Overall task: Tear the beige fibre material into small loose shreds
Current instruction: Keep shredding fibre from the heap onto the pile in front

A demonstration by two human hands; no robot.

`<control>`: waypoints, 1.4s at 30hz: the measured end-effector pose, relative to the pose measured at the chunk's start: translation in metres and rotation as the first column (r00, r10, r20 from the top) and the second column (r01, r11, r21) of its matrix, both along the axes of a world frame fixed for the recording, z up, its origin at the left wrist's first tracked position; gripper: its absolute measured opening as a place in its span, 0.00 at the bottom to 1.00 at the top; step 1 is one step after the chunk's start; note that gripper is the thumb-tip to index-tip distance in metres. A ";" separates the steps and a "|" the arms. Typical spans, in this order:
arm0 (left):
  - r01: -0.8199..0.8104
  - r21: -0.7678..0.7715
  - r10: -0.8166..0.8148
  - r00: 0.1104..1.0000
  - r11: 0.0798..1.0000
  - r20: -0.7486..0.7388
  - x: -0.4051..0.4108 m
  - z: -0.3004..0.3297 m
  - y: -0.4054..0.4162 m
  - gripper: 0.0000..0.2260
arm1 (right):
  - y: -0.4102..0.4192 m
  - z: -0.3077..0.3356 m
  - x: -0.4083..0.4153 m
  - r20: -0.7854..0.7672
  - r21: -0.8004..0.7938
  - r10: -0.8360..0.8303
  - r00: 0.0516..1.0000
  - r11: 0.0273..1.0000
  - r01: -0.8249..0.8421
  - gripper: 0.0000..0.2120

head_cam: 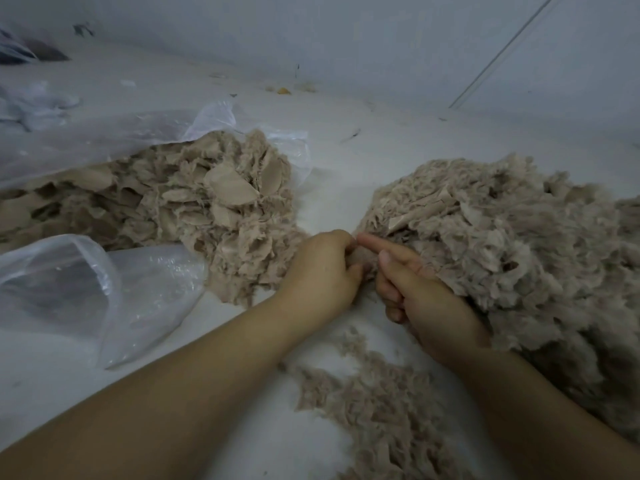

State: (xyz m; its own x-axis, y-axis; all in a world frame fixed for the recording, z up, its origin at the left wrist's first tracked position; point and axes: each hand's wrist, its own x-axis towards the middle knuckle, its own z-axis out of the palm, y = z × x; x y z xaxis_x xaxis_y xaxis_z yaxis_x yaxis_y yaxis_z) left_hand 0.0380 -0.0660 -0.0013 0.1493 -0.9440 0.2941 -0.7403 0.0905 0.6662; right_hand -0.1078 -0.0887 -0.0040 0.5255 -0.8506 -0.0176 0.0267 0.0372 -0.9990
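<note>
At my far left a clear plastic bag [114, 292] lies open beside the heap of coarse beige fibre pieces [194, 199]. My left hand [323, 271] curls its fingers and thumb around a small beige fibre tuft [365, 259], which sits between both hands. My right hand [420, 299] pinches the same tuft, index finger stretched forward. Right of it rises the fluffy shredded pile [512, 244]; loose shreds [374, 403] lie between my forearms.

Head view, steeply down, near floor [346, 161]
</note>
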 end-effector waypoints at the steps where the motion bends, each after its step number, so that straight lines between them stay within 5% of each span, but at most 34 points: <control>1: 0.011 -0.026 -0.012 0.999 1.000 -0.041 0.000 -0.003 -0.003 0.05 | -0.001 0.001 0.000 -0.011 0.004 0.008 1.000 1.000 -0.008 0.15; 5: 0.132 -0.103 -0.147 0.977 0.986 -0.157 -0.006 -0.004 0.008 0.09 | -0.007 0.004 0.004 -0.054 0.137 -0.044 0.998 0.989 0.051 0.12; 10: 0.107 -0.236 -0.218 0.826 0.966 -0.519 -0.001 0.004 0.022 0.06 | -0.010 0.004 0.002 -0.095 0.191 -0.139 0.986 0.969 0.155 0.13; 15: 0.057 -0.031 -0.063 0.725 0.998 -0.686 0.008 -0.003 0.018 0.11 | -0.007 0.001 -0.004 0.018 0.112 -0.020 1.000 0.994 0.018 0.17; 17: 0.027 -0.071 -0.063 0.808 0.997 -0.586 0.006 -0.006 0.018 0.10 | -0.005 0.002 -0.004 -0.005 0.063 0.034 0.999 0.997 -0.034 0.22; 20: 0.095 -0.318 -0.179 0.952 0.943 -0.248 0.003 0.001 0.025 0.06 | -0.003 0.004 -0.003 -0.033 0.037 0.046 0.998 0.998 -0.045 0.26; 25: 0.278 -0.494 -0.304 0.952 0.823 0.030 0.001 0.000 0.026 0.15 | 0.002 0.007 -0.005 0.070 0.171 0.090 0.993 0.980 -0.101 0.24; 32: -0.057 -0.268 -0.059 0.912 0.962 -0.407 0.007 0.002 0.022 0.22 | 0.006 0.009 0.001 0.077 0.073 0.055 0.995 0.995 -0.061 0.11; 35: -0.034 -0.042 -0.010 0.646 0.999 -0.764 0.011 0.006 0.021 0.07 | 0.007 0.009 0.002 0.086 0.077 0.063 0.994 0.995 -0.070 0.10; 38: 0.097 0.036 -0.035 0.646 0.995 -0.763 0.009 0.005 0.022 0.17 | 0.008 0.009 0.002 0.087 0.075 0.076 0.993 0.994 -0.083 0.10; 42: -0.003 0.017 0.015 0.596 1.000 -0.803 0.010 0.002 0.017 0.09 | 0.009 0.011 0.003 0.104 0.127 0.040 0.994 0.991 -0.053 0.10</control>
